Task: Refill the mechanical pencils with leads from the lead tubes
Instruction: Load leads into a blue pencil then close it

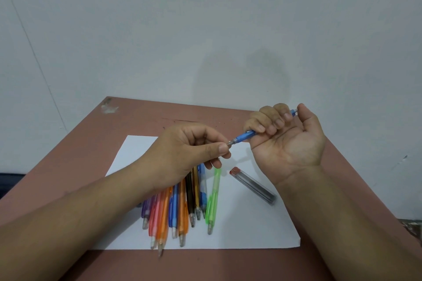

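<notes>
My right hand [285,134] grips a blue mechanical pencil [245,136] in its curled fingers, thumb near the cap end at the upper right. The pencil's metal tip points left and down. My left hand [191,150] pinches that tip between thumb and forefinger. Below the hands, a clear lead tube [253,186] with a red cap lies on its side on the white paper [251,230]. Several coloured mechanical pencils [180,207] lie side by side on the paper, tips toward me, partly hidden under my left hand. A green one [213,201] lies at the right of the row.
The paper lies on a brown table [228,264] that stands against a pale wall [205,29]. A scuffed white patch [109,107] marks the table's far left corner.
</notes>
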A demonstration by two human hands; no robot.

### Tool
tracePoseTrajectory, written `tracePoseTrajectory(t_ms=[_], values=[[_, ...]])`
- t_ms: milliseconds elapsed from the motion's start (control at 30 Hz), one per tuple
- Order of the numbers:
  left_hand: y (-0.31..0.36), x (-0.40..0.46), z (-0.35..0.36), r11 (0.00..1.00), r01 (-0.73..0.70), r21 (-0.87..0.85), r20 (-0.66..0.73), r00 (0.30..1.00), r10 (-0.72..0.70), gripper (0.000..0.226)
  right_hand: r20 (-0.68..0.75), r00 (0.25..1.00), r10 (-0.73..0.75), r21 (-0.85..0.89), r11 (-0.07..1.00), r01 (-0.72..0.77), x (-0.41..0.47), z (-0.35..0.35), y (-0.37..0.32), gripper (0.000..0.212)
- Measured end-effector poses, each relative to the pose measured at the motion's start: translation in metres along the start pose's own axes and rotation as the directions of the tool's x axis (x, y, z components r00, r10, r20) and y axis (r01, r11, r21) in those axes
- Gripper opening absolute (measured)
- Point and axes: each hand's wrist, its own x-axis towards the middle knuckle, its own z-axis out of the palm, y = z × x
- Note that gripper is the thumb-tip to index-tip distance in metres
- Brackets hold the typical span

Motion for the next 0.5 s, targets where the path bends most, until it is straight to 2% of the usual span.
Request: tracePoseTrajectory(t_ms=[67,133,267,500], values=[[-0.001,0.001,-0.001,1.000,0.005,0.005,-0.014,1.000,-0.005,0.016,0.008,1.000,0.004,-0.086,0.996,-0.003,0.002,0.002,0.002,0.045],[-0.001,0.001,-0.002,1.000,0.010,0.016,-0.033,0.999,-0.009,0.014,-0.008,1.000,0.030,-0.245,0.969,-0.031,0.004,0.002,0.006,0.045],[-0.002,0.001,-0.004,0.990,0.035,0.133,-0.065,0.998,-0.026,0.008,-0.070,0.997,0.031,-0.615,0.785,-0.068,0.004,-0.002,0.015,0.028],[0.003,0.003,0.003,0.965,0.028,0.260,-0.035,0.999,-0.019,0.006,-0.154,0.988,-0.003,-0.813,0.569,-0.124,-0.001,0.009,0.000,0.016]])
